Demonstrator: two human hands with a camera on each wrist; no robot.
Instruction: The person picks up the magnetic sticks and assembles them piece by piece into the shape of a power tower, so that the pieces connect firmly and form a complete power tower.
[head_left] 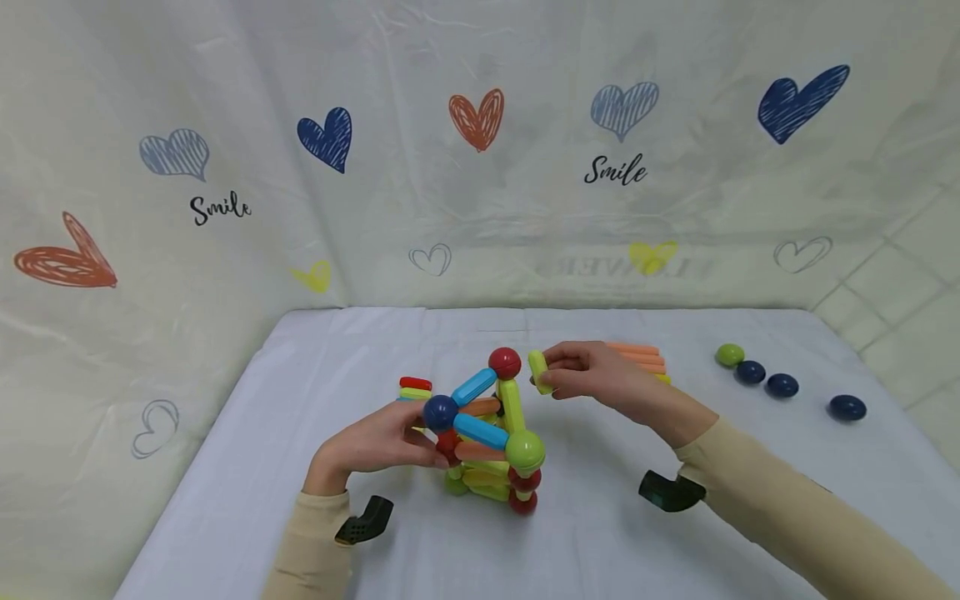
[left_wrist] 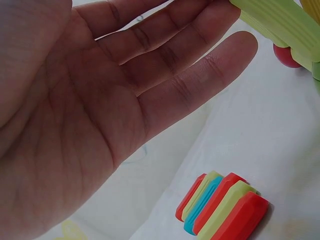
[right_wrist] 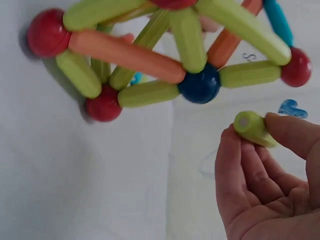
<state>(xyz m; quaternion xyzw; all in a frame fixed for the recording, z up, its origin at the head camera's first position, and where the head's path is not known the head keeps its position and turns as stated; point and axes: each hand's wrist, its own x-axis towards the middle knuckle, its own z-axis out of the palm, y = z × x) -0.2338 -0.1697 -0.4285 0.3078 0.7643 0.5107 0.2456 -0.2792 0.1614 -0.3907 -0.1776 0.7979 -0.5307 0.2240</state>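
A structure of magnetic sticks and balls [head_left: 482, 431] stands on the table, with lime, orange and blue sticks between red, blue and green balls. My left hand [head_left: 390, 435] holds it at its left side, near a dark blue ball [head_left: 440, 413] and a red ball; some fingertips are hidden behind it. Between thumb and fingers, my right hand [head_left: 592, 377] pinches a short lime magnetic stick [head_left: 539, 372]. That stick is raised just right of the upper red ball [head_left: 505, 363], apart from the structure. The right wrist view shows the end of the lime stick [right_wrist: 252, 128] facing the structure.
Orange sticks [head_left: 636, 350] lie behind my right hand, with a yellow one beside them. A green ball [head_left: 730, 355] and several dark blue balls [head_left: 782, 386] lie at the right. Red, lime and blue sticks [left_wrist: 222, 206] lie in a row left of the structure.
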